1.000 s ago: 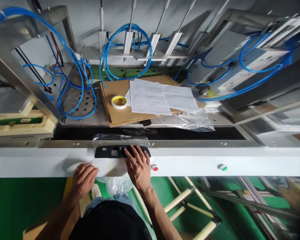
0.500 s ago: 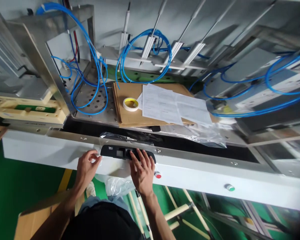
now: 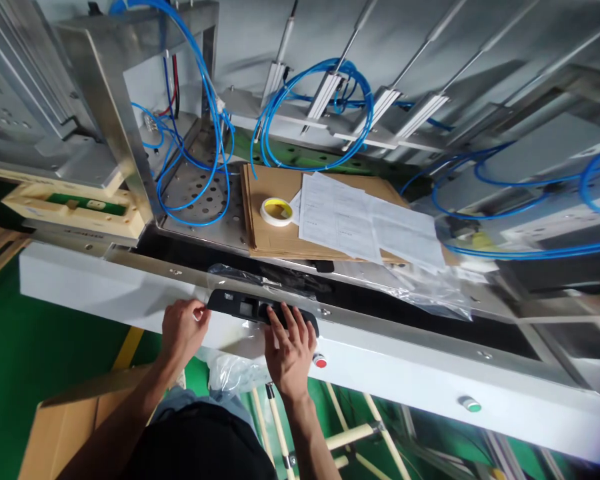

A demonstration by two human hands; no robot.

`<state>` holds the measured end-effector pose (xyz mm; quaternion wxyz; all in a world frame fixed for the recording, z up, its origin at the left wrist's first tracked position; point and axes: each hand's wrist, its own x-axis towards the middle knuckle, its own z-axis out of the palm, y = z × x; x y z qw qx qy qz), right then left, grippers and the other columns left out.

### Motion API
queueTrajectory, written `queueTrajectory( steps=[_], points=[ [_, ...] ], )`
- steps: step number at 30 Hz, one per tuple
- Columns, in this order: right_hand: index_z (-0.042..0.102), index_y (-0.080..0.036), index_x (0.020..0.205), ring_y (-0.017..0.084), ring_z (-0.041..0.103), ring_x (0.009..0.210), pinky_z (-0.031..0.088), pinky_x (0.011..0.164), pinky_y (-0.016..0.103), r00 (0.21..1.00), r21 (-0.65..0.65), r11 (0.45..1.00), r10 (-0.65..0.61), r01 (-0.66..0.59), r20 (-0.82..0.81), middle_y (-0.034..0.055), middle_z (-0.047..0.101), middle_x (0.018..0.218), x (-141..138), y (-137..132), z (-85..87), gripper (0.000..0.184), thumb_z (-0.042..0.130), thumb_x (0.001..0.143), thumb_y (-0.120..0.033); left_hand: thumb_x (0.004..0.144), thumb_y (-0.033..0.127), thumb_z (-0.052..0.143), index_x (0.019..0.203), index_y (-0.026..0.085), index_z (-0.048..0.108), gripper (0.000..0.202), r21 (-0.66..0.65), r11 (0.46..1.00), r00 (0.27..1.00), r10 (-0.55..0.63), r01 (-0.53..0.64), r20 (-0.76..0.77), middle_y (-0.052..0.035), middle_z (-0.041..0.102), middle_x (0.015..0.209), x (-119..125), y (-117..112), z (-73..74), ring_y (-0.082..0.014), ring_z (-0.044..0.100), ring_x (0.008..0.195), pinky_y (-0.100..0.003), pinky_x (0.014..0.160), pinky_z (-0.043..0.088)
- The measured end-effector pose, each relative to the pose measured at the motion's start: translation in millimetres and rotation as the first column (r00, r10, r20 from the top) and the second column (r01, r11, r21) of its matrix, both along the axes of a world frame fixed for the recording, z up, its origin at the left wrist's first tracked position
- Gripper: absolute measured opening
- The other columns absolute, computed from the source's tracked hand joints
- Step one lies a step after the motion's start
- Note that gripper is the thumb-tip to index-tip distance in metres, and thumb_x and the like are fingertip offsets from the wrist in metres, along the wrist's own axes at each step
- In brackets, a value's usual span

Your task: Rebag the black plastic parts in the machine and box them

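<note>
A long black plastic part (image 3: pixel 245 307) lies on the white front rail (image 3: pixel 105 293) of a machine, over a clear plastic bag (image 3: pixel 233 370) that hangs down from the rail. My right hand (image 3: pixel 290 347) rests on the part's right half with fingers stretched flat. My left hand (image 3: pixel 183 328) sits at the part's left end, fingers curled and pinching the edge of the bag.
A red button (image 3: pixel 320 361) and a green button (image 3: pixel 470 404) sit on the rail. Behind are a cardboard stack (image 3: pixel 275 233) with a tape roll (image 3: pixel 277 212) and papers (image 3: pixel 365 223), more clear bags (image 3: pixel 430 290), blue hoses (image 3: pixel 200 153), and a cardboard box (image 3: pixel 65 420) at lower left.
My left hand moved up from the rail's face to the part's left end and closed on the bag edge. The view swung left; my right hand stayed on the part.
</note>
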<state>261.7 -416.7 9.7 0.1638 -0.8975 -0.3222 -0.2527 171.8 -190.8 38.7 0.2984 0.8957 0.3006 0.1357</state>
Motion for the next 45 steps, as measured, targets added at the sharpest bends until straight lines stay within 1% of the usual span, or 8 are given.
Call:
queueTrajectory(
  steps=[11, 15, 20, 24, 30, 34, 41, 45],
  points=[
    [0.063, -0.031, 0.144, 0.029, 0.055, 0.142, 0.036, 0.119, 0.050, 1.000, 0.003, 1.000, -0.020, 0.020, -0.020, 0.0075, 0.067, 0.148, 1.1, -3.8, 0.6, 0.044, 0.059, 0.101, -0.021, 0.098, 0.032, 0.055, 0.081, 0.022, 0.069, 0.024, 0.000, 0.985, 0.984, 0.173, -0.173, 0.044, -0.0051, 0.075, 0.076, -7.5, 29.8, -9.7, -0.0232, 0.068, 0.070, -0.035, 0.072, 0.047],
    [0.063, -0.031, 0.144, 0.028, 0.055, 0.143, 0.035, 0.120, 0.049, 1.000, -0.011, 1.000, -0.025, 0.025, -0.005, 0.0069, 0.067, 0.148, 1.1, -4.3, 1.8, 0.042, 0.058, 0.103, -0.022, 0.098, 0.034, 0.059, 0.111, 0.021, 0.072, 0.023, 0.202, 0.977, 0.982, -0.096, 0.062, 0.162, -0.0103, 0.080, 0.103, -8.5, 37.7, -5.7, -0.0294, 0.071, 0.094, -0.043, 0.087, 0.051],
    [0.063, -0.031, 0.144, 0.027, 0.054, 0.144, 0.033, 0.122, 0.048, 0.999, -0.019, 0.999, -0.044, 0.044, -0.018, 0.0066, 0.066, 0.148, -1.4, -2.6, 2.8, 0.041, 0.058, 0.103, -0.024, 0.097, 0.020, 0.056, 0.136, 0.027, 0.064, 0.041, 0.325, 0.832, 0.847, -0.513, 0.451, 0.140, -0.0065, 0.065, 0.150, 5.8, 43.6, -5.0, -0.0305, 0.056, 0.141, -0.053, 0.120, 0.039],
    [0.063, -0.032, 0.144, 0.027, 0.053, 0.145, 0.032, 0.123, 0.047, 0.998, -0.008, 0.998, -0.055, 0.055, -0.040, 0.0057, 0.066, 0.149, -2.4, -2.4, 2.5, 0.042, 0.059, 0.103, -0.024, 0.093, 0.025, 0.063, 0.125, 0.024, 0.070, 0.033, 0.266, 0.817, 0.817, -0.559, 0.512, 0.142, -0.0081, 0.073, 0.139, 16.6, 54.2, -7.6, -0.0305, 0.058, 0.142, -0.055, 0.124, 0.036],
    [0.061, -0.034, 0.147, 0.026, 0.053, 0.145, 0.031, 0.124, 0.046, 0.996, 0.010, 0.998, -0.056, 0.057, -0.064, 0.0050, 0.066, 0.150, -3.9, -2.8, 1.5, 0.047, 0.060, 0.102, -0.022, 0.098, 0.024, 0.061, 0.095, 0.026, 0.073, 0.013, 0.393, 0.810, 0.824, -0.534, 0.435, 0.190, -0.0041, 0.081, 0.119, 9.4, 75.5, -5.0, -0.0308, 0.065, 0.132, -0.056, 0.123, 0.036],
    [0.061, -0.035, 0.147, 0.027, 0.052, 0.146, 0.031, 0.124, 0.049, 0.992, -0.007, 0.997, -0.078, 0.078, -0.103, 0.0049, 0.065, 0.151, -6.7, -1.5, 1.6, 0.048, 0.059, 0.101, -0.021, 0.095, 0.030, 0.070, 0.104, 0.024, 0.072, 0.011, 0.491, 0.806, 0.814, -0.507, 0.331, 0.285, -0.0097, 0.079, 0.117, -6.8, 71.8, -2.5, -0.0313, 0.070, 0.120, -0.050, 0.111, 0.048],
    [0.061, -0.035, 0.148, 0.028, 0.049, 0.149, 0.031, 0.126, 0.050, 0.982, -0.040, 0.996, -0.089, 0.084, -0.169, 0.0054, 0.061, 0.156, -12.6, -0.9, 9.7, 0.047, 0.058, 0.102, -0.028, 0.094, 0.020, 0.073, 0.112, 0.029, 0.076, 0.020, 0.679, 0.544, 0.678, -0.730, 0.494, 0.091, -0.0045, 0.080, 0.106, -19.7, 25.6, -17.5, -0.0228, 0.072, 0.096, -0.040, 0.098, 0.050],
    [0.054, -0.029, 0.155, 0.035, 0.045, 0.151, 0.031, 0.126, 0.056, 0.978, -0.072, 0.997, -0.020, 0.005, -0.210, 0.0116, 0.054, 0.161, -14.1, -7.2, 18.0, 0.066, 0.067, 0.096, -0.055, 0.090, 0.013, 0.075, 0.100, 0.026, 0.076, 0.017, 0.706, 0.565, 0.647, -0.736, 0.427, 0.198, -0.0040, 0.080, 0.097, -13.7, 27.2, -15.8, -0.0225, 0.070, 0.090, -0.039, 0.089, 0.050]
  ],
)
